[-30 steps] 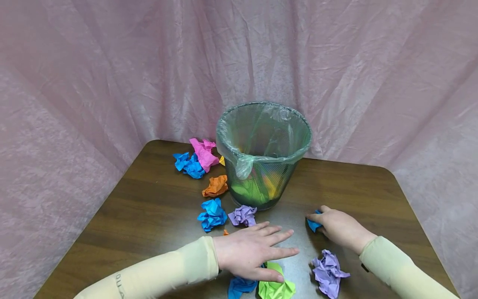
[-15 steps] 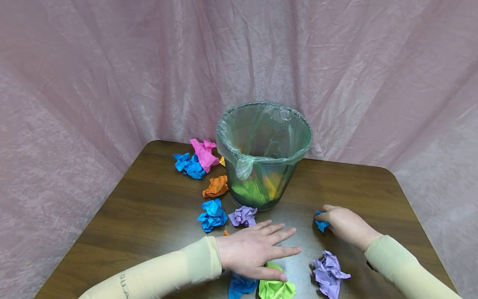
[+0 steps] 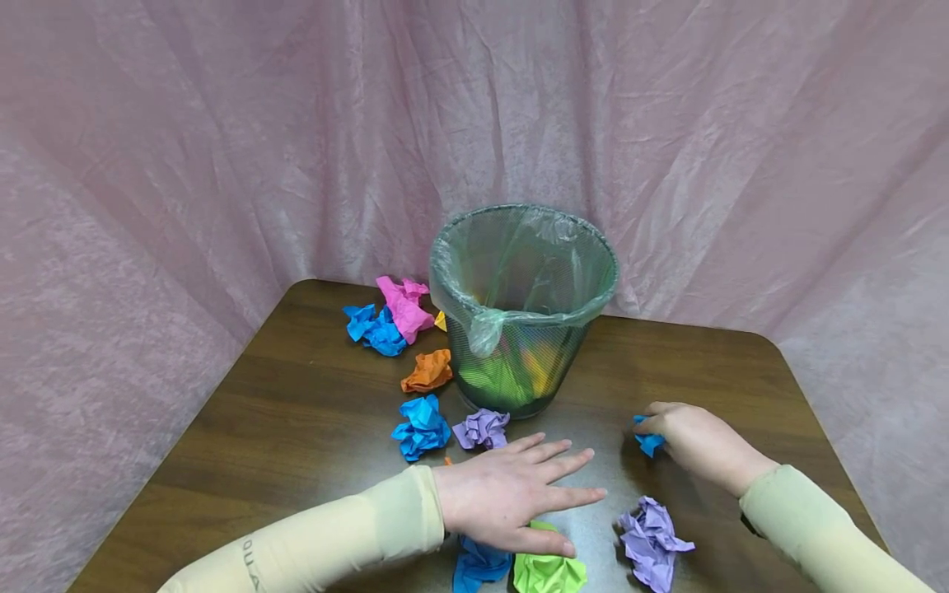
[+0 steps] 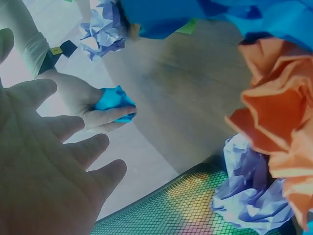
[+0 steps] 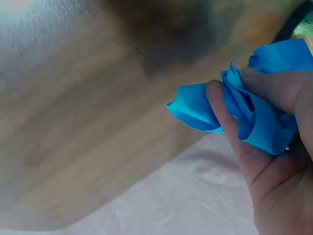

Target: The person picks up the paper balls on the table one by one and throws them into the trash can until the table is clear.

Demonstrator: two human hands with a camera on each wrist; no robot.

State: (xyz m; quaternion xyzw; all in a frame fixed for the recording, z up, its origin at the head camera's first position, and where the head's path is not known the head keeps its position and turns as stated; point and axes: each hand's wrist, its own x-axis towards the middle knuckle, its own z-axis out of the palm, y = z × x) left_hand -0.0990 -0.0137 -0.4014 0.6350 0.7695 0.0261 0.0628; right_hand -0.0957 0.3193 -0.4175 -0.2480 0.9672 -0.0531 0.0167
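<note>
My right hand grips a crumpled blue paper ball, thumb and fingers curled around it, over the right part of the table. Fingers spread and straight, my left hand hovers above the near middle and holds nothing. Partly under it lie a green paper ball and a darker blue paper ball. A purple paper ball rests between the two forearms. Just beyond the left fingertips is another purple paper ball, close to the mesh wastebasket.
Colored paper shows through the wastebasket's mesh; a green plastic liner folds over its rim. Left of it sit an orange ball, a blue ball, a pink ball and a second blue ball. A pink curtain hangs behind the table.
My right hand has moved a little to the right with the blue paper ball in its grip. The left hand has shifted slightly right, fingers still spread.
</note>
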